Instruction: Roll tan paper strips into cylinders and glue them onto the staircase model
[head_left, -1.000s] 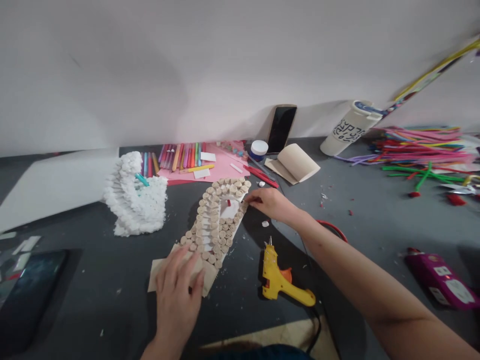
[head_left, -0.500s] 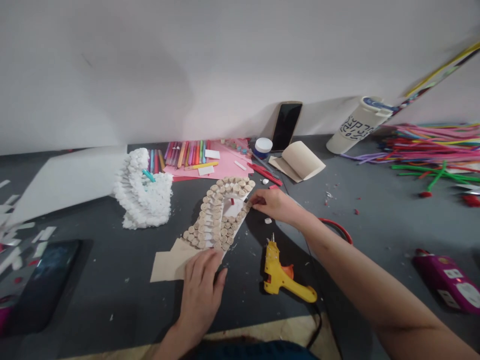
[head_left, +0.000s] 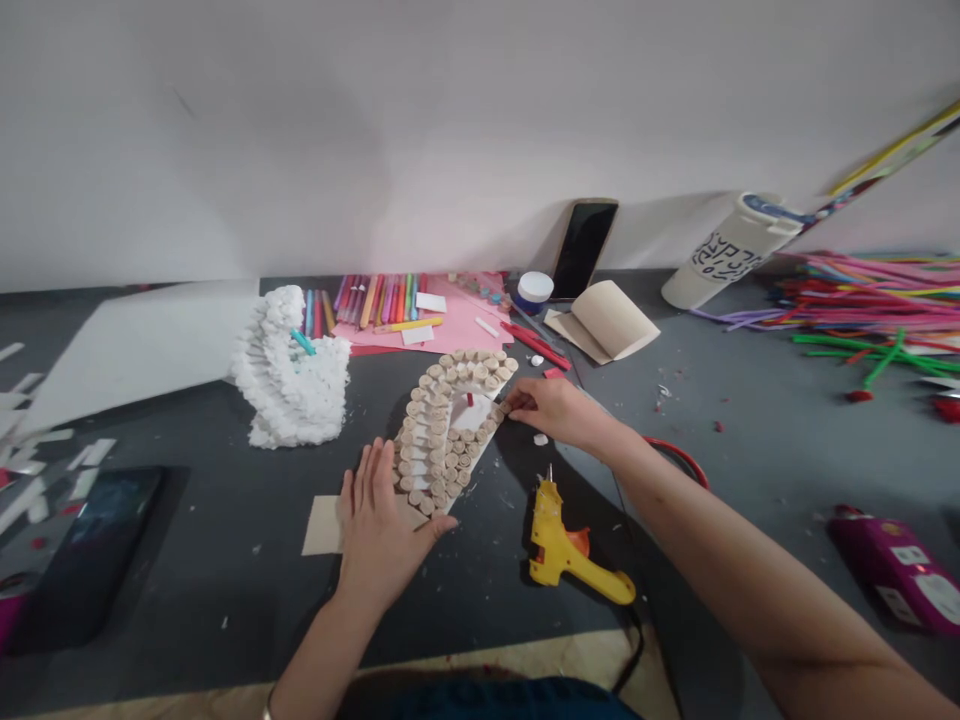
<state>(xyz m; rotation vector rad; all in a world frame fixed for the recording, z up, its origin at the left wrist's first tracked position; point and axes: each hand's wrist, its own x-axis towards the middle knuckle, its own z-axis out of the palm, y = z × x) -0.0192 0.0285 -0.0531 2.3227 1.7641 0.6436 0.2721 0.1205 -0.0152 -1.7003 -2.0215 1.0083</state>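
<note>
A craft piece (head_left: 457, 452) lies on the dark table, a white base covered with beige rolled paper coils around a pale opening with a small red bit inside. My left hand (head_left: 380, 535) rests with fingers spread over its lower left end and over a beige paper strip (head_left: 322, 525). At the piece's right edge, my right hand (head_left: 545, 410) pinches a small paper coil (head_left: 504, 409) between thumb and fingers. The fingertips partly hide that coil. A yellow glue gun (head_left: 551, 530) lies below my right hand, nozzle pointing away from me.
To the left are a fluffy white craft piece (head_left: 289, 380), a white sheet (head_left: 157, 350) and a dark phone (head_left: 97, 555). Markers (head_left: 386, 300) lie on pink paper at the back. A curled beige paper (head_left: 611, 318), a tumbler (head_left: 727, 252) and pipe cleaners (head_left: 877, 305) stand or lie to the right.
My left hand has slid up and left, spreading its fingers over the craft piece's lower left end. My right hand stays at the right edge, still pinching.
</note>
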